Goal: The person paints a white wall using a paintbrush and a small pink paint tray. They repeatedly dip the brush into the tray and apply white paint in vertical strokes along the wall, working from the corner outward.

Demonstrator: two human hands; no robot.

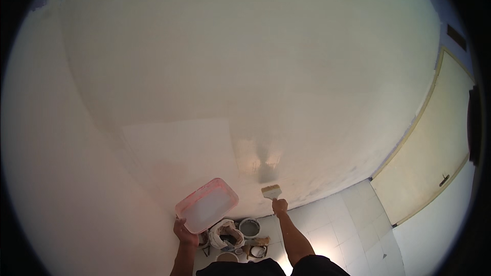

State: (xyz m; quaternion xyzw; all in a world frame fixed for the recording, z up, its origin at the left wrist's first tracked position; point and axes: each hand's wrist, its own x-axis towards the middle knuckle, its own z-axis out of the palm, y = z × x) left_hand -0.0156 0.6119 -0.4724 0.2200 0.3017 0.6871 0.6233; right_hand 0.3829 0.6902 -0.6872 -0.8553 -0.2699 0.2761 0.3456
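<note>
My left hand (185, 232) grips the near left corner of a pink plastic tray (233, 194), which holds a whitish liquid (210, 207). The tray is raised above the floor, close to the wall. In my right hand (280, 206) is a wide flat paintbrush (271, 191), held by its handle with the bristles pointing at the wall. A pale wall (253, 65) fills most of the view. Straight ahead of the brush, a vertical strip (264, 153) of it looks wet and shiny. Whether the bristles touch the wall I cannot tell.
Below the tray stand an open white sack (215, 240) and a bucket of grey material (250, 228). Another round container (227, 257) is nearer me. Pale tiles (326, 230) cover the floor. At the right is a cream door (425, 138) with a dark handle (444, 180).
</note>
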